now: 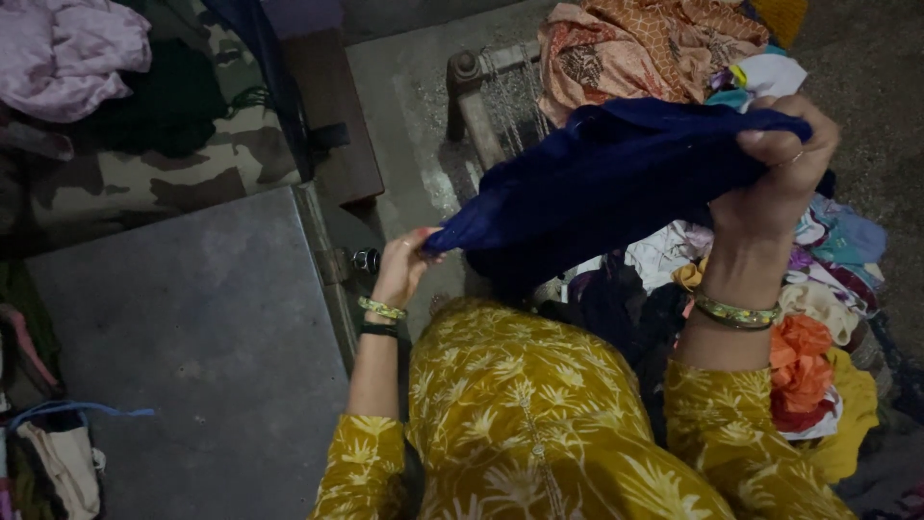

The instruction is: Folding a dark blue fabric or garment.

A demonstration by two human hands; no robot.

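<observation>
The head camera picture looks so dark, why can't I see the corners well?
Head view: the light is dim, so the edges sink into shadow; the blue cloth between the left hand and right hand reads as one dark shape, its folds hard to see; the grey metal lid shows no glare; the picture is slightly soft overall.

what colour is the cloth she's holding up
Dark navy blue cloth, plain, stretched between both hands; the head view shows it.

Cloth [606, 183] stretched between my left hand [402, 265] and my right hand [784, 164], raised over my lap, heap of clothes [818, 318] beneath and right of it, metal trunk [192, 327] on my left, woven cot [481, 106] ahead.
</observation>
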